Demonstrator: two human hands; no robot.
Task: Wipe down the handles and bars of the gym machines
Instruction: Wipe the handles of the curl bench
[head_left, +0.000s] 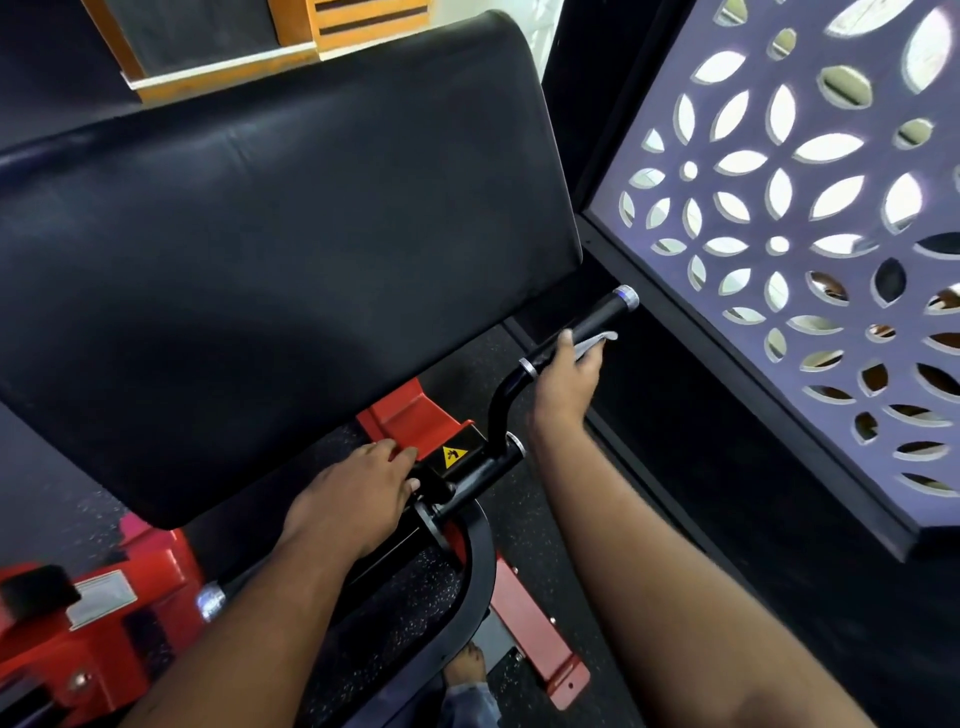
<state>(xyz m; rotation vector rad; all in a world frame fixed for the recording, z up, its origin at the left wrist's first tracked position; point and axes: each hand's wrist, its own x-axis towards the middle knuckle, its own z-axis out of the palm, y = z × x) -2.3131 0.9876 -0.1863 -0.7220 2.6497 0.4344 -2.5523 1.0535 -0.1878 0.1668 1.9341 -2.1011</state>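
A black handle (597, 319) with a chrome end cap juts up and to the right from a red and black gym machine. My right hand (563, 382) grips the lower part of this handle with a white cloth (597, 340) wrapped under its fingers. The handle's curved black bar (498, 410) runs down to a pivot with a yellow warning sticker (453, 457). My left hand (358, 493) rests on the red frame beside that pivot, fingers lying fairly flat. A big black pad (270, 249) fills the middle of the view.
A white lattice screen (810, 218) in a black frame stands close on the right. Red machine frame (104, 623) sits at the lower left, and a second chrome-tipped handle (210, 600) shows beneath my left forearm. A red floor bracket (540, 644) and a bare foot (467, 670) lie below.
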